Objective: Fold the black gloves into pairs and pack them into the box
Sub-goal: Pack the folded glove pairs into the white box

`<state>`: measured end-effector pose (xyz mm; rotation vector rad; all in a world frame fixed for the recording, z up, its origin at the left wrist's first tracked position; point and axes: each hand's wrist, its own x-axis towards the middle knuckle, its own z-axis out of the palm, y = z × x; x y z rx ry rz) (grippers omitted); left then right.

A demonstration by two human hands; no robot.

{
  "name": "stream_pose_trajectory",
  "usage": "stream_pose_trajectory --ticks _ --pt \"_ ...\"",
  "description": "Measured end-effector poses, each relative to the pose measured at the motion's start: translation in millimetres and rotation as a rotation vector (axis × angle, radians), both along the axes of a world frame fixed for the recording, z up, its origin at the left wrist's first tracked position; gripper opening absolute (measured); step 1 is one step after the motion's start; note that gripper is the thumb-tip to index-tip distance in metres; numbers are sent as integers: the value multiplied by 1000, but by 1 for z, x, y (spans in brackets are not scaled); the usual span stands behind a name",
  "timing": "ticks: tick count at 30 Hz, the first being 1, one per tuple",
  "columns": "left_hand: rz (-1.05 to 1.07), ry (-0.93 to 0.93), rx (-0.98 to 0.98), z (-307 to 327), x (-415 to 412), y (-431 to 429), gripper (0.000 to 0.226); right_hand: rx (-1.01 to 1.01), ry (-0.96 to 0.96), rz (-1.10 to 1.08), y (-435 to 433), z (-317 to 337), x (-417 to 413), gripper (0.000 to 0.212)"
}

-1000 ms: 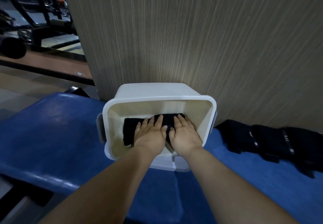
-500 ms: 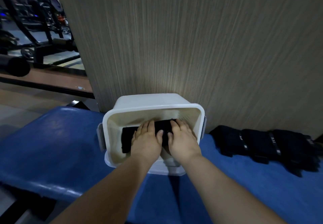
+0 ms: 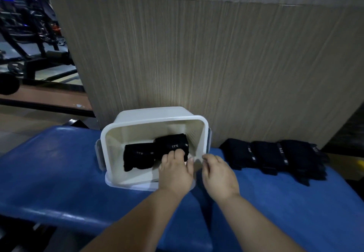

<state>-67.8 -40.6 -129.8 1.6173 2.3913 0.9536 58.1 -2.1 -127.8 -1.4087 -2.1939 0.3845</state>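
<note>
White box [image 3: 153,113] sat on blue padded bench [image 3: 59,173], back against wood-grain wall [image 3: 216,64], grey clips on its sides. Inside were 2 folded black glove bundles, side by side & touching: L bundle [image 3: 138,158] nearer box centre, R bundle [image 3: 171,145] by R wall. Each had small pale print, "5.11", upside down from this view. Left hand [image 3: 175,171] reached over near rim, fingertips [image 3: 177,153] bent onto R bundle's near edge; pinching or just pressing, couldn't tell. Right hand [image 3: 219,174] was outside box at near-R corner, fingers loosely curled, nothing in it. Loose gloves [image 3: 275,157] lay in overlapping row on bench R of box, wrist straps marked "5.11".
</note>
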Motion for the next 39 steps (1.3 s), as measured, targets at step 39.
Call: stream_pose_trajectory --ticks 39 --pt "-115 -738 -258 -17 112 133 59 -139 119 -252 65 -43 101 50"
